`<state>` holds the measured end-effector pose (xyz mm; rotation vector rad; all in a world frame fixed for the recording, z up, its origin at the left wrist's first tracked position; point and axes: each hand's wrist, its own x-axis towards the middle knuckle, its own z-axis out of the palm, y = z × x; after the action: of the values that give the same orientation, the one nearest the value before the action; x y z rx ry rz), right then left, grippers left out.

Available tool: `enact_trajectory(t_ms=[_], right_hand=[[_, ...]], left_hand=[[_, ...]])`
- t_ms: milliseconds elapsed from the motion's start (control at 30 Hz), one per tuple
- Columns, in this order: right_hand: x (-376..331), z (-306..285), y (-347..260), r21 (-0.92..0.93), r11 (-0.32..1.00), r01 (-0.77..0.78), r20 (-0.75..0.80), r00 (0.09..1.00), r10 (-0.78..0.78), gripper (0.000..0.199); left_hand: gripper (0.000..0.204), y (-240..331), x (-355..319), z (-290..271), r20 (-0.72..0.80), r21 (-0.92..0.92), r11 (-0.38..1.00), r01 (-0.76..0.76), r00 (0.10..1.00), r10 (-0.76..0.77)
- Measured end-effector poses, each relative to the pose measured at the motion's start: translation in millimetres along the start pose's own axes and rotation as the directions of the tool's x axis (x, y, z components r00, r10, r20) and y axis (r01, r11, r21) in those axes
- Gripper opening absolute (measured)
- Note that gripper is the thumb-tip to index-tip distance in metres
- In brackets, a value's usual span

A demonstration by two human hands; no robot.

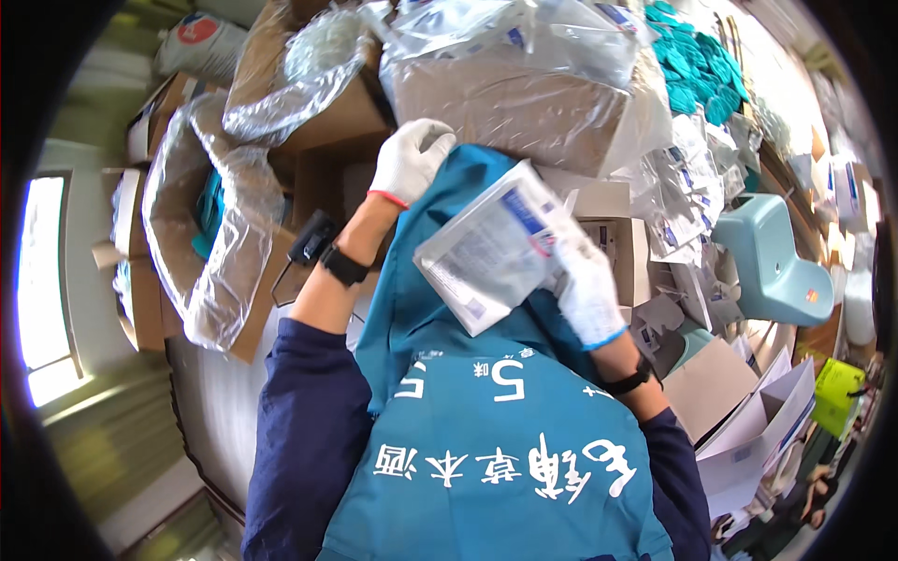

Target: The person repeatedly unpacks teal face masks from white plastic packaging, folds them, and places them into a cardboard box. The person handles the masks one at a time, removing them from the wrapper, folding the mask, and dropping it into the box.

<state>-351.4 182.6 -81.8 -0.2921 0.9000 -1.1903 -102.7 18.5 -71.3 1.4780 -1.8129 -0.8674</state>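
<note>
My right hand (587, 292), in a white knit glove with a blue cuff, grips a flat sealed packet (486, 245). The packet is white and see-through with a blue panel, and it lies tilted above my lap. My left hand (412, 161), gloved in white with a red cuff, is at the far left edge of the teal apron (505, 449). Its fingers curl in toward the thumb; whether anything small is between them is hidden. The apron covers my lap and carries white lettering.
Ahead stands a carton lined with clear plastic (524, 98). Another lined carton (210, 224) with teal contents is at left. Teal items (692, 61) are heaped at far right, near loose packets (669, 201). A pale blue plastic stool (767, 257) and open white boxes (758, 435) flank my right.
</note>
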Motion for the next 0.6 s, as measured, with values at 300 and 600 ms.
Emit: enact_trajectory(t_ms=[300, 600], right_hand=[[-14, 9, 28, -0.370, 0.929, -0.014, -0.055, 0.998, -0.006, 0.032], [-22, 38, -23, -0.971, -0.006, 0.239, 0.214, 0.858, -0.466, 0.052]], left_hand=[[0.019, 38, -147, 1, -0.001, -0.195, 0.979, 0.066, 0.998, -0.068], [0.016, 58, -138, -30, 0.062, -0.145, 0.989, -0.008, 0.998, 0.017]])
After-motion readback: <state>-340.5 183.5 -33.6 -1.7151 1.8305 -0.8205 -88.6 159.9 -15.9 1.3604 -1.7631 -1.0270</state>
